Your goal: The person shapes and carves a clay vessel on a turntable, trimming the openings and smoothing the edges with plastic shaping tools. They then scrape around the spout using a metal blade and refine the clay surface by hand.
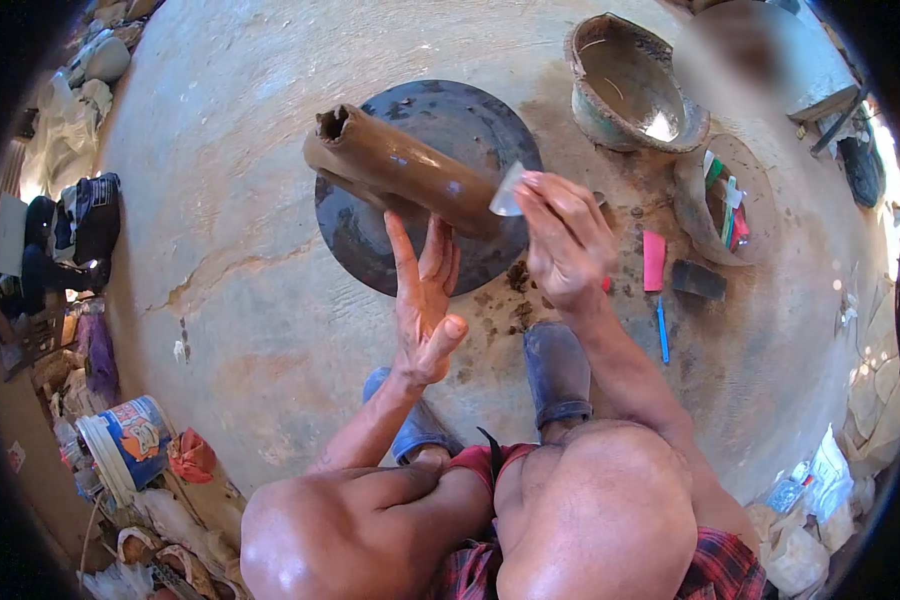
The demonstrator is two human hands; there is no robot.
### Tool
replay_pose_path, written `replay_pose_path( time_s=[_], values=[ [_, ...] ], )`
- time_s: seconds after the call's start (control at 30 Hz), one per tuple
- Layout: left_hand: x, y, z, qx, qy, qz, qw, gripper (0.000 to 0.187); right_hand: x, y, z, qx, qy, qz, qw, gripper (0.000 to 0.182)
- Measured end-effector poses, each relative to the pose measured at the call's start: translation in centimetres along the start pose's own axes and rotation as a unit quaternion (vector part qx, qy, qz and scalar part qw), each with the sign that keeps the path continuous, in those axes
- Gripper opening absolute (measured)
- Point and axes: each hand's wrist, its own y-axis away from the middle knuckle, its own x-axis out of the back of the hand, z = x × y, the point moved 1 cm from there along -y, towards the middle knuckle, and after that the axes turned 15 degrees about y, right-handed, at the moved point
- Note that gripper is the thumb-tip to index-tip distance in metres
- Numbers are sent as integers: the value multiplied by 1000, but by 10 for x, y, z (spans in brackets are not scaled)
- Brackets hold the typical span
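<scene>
A wet brown clay tube [410,160] with a ragged opening at its upper-left end stands on a dark round turntable [370,240]. My left hand [425,310] is open, its fingers stretched up against or just under the tube's near side; exact contact is hard to tell. In my right hand [570,235] a thin, pale, translucent scraper [508,192] is pinched between thumb and fingers. Its edge is at the tube's right end, touching it or very close. The tube's underside is partly hidden by my left fingers.
A worn basin of water [625,95] and a bowl of small tools [750,240] stand at right. Nearby lie a pink strip [653,262], a dark block [699,281] and a blue pen-like tool [662,330]. A bucket [135,440] sits left.
</scene>
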Motion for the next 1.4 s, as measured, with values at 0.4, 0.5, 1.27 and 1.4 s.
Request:
replay_pose_path(
  time_s=[0.4,0.5,1.27,1.4],
  values=[
    [4,-1,-6,-15,-1,-62,998,141,0,46,-17,-9,24,-74,997,42],
    [5,-1,-5,2,-1,-60,998,141,7,36,-14,0,33,-94,995,41],
    [3,-8,-14,-6,-24,-79,997,142,-11,-39,12,89,-27,-59,994,38],
    [2,-9,-16,-10,-22,-80,997,142,-5,-6,18,56,-11,-81,995,36]
  ],
)
